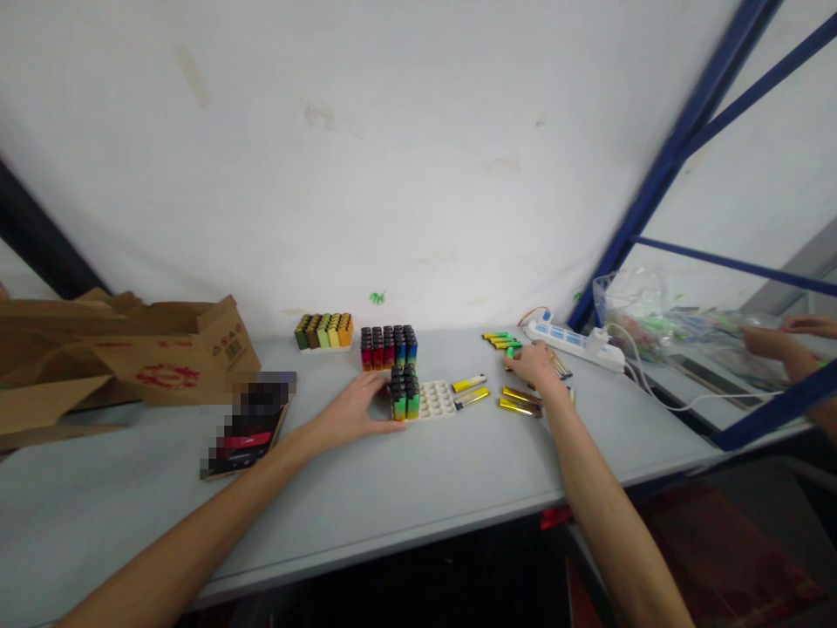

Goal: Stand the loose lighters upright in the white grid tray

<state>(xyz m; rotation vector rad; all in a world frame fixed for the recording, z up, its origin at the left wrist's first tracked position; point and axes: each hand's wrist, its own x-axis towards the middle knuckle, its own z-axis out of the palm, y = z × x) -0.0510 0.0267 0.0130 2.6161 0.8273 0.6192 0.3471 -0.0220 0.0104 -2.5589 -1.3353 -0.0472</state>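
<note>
My left hand (353,410) is curved round the left end of a white holed tray (437,399), thumb along the front and fingers behind. Green and yellow lighters (405,397) stand upright in the tray's left part; the holes on its right are bare. My right hand (534,365) reaches over loose lighters to the right, its fingertips closed at a green lighter (510,352). Two yellow lighters (472,398) lie between the tray and my right hand. More gold-yellow lighters (520,403) lie just in front of that hand, and several green-yellow ones (500,339) behind it.
Behind the tray stand blocks of red and blue lighters (388,347) and green-to-orange lighters (323,331). At left are a cardboard box (189,353) and a partly pixelated dark object (252,427). A power strip (575,343), blue frame (615,244) and another person's hand (768,342) are at right.
</note>
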